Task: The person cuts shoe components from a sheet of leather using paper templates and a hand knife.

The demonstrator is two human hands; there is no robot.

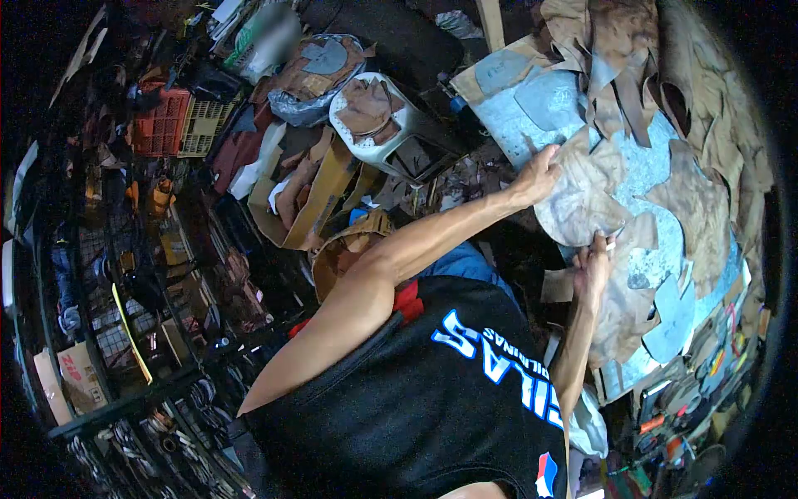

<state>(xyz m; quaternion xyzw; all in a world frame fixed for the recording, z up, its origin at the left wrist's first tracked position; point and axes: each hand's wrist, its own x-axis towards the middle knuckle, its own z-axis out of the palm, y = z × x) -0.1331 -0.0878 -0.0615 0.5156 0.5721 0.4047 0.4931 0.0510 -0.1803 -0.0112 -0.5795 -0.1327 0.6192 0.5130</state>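
My left hand (539,176) has its fingers closed on the upper left edge of a pale grey-brown leather piece (586,195). The piece lies over the bluish worktable (657,150). At its lower edge, my right hand (593,264) is closed around a small white, pen-like thing (611,244), mostly hidden by the fingers. Another wrinkled leather piece (623,312) lies just beyond my right hand. Near the far edge sits a smooth blue-grey cut piece (549,101), and a brown irregular leather piece (694,212) is to the right.
Large brown hides (619,41) hang over the table's far side. Left of the table stand a white bucket (366,116) of leather scraps, a cardboard box (303,195) and a red crate (160,121). Assorted tools (715,362) lie at the lower right. A metal rack (108,399) is at left.
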